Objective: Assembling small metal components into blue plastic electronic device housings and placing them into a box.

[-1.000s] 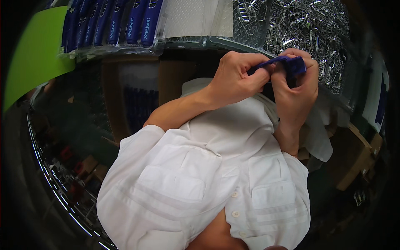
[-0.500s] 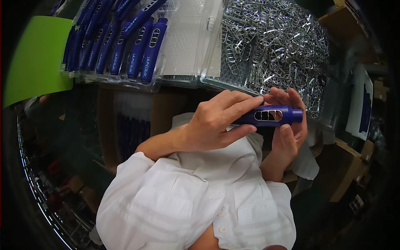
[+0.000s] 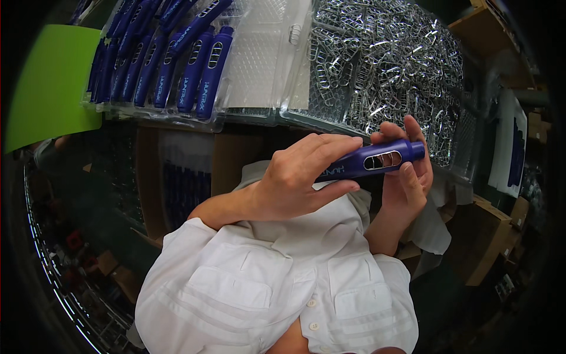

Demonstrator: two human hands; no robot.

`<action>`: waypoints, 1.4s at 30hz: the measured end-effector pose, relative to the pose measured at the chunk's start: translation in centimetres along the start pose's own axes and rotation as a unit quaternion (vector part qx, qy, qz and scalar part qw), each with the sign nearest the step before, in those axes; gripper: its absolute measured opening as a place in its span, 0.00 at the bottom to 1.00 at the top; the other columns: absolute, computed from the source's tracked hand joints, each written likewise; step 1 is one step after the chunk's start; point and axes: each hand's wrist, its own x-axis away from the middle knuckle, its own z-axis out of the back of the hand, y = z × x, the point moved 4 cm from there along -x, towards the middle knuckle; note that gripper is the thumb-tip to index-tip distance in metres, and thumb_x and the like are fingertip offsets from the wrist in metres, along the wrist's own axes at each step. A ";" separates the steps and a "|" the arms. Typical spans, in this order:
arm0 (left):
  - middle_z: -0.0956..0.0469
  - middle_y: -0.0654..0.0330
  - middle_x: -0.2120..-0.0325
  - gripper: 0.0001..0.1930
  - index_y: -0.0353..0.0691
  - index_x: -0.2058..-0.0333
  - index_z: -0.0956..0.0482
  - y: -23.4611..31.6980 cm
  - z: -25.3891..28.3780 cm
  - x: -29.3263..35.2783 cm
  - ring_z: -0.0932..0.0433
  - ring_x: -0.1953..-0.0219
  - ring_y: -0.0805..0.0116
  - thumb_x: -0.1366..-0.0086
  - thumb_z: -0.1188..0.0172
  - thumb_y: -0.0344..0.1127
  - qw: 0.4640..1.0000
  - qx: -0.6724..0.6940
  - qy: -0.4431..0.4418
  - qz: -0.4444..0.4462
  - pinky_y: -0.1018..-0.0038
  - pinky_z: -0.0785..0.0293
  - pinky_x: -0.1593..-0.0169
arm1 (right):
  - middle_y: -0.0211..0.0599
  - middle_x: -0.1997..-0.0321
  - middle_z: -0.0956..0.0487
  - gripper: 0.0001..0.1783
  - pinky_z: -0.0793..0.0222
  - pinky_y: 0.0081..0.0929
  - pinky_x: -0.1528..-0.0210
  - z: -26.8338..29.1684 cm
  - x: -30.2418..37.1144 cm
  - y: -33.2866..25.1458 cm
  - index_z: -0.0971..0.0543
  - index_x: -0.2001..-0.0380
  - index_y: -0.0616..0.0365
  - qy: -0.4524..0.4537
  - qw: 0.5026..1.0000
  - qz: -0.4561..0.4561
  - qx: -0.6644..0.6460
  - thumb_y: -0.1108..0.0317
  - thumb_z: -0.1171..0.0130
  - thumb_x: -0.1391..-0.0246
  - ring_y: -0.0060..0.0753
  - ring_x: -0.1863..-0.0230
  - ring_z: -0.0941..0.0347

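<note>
In front of my chest a dark blue plastic tube-shaped casing (image 3: 354, 166) lies nearly level, its narrower neck to the right and raised a little. My left hand (image 3: 298, 177) wraps its left end, thumb below and fingers above. Around the neck end curls my right hand (image 3: 407, 192), the thumb on the near side and fingers behind and above. An oval window in the casing's side shows a shiny chrome ladder-like insert (image 3: 383, 160). Part of the casing's left end is hidden by my left hand.
At the back left, a clear plastic tray (image 3: 171, 117) holds several similar blue casings (image 3: 213, 74). A bin to its right is heaped with chrome inserts (image 3: 407, 65). Below the tray stands a cardboard box (image 3: 233, 156) with more blue pieces. A green panel (image 3: 53, 88) is at far left.
The casing's neck end has tipped upward, and the casing has turned slightly in my hands. More of its left part shows between my left thumb and fingers.
</note>
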 end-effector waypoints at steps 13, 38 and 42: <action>0.18 0.47 0.48 0.34 0.32 0.41 0.24 -0.3 -0.4 -0.5 0.17 0.47 0.51 0.48 0.23 0.22 1.000 0.010 -0.009 0.012 0.65 0.18 0.45 | 0.70 0.36 0.27 0.44 0.30 0.46 0.34 0.6 -1.3 -0.4 0.42 0.28 0.73 -0.015 1.000 0.008 0.007 0.63 0.35 0.40 0.56 0.38 0.24; 0.14 0.54 0.61 0.14 0.29 0.56 0.16 -1.6 24.3 -12.7 0.18 0.55 0.66 0.33 0.50 0.21 0.922 -0.196 0.314 -0.111 0.75 0.27 0.45 | 0.49 0.39 0.21 0.27 0.30 0.35 0.37 10.8 2.4 -0.9 0.33 0.32 0.67 0.186 0.893 0.181 0.367 0.78 0.48 0.32 0.38 0.40 0.24; 0.17 0.46 0.53 0.15 0.27 0.53 0.20 -1.6 29.0 5.5 0.19 0.49 0.60 0.27 0.56 0.24 0.805 -0.102 0.579 -0.084 0.67 0.24 0.39 | 0.49 0.40 0.20 0.23 0.29 0.42 0.37 10.1 -0.3 -2.7 0.24 0.39 0.62 0.138 0.640 0.176 0.735 0.75 0.39 0.37 0.49 0.40 0.24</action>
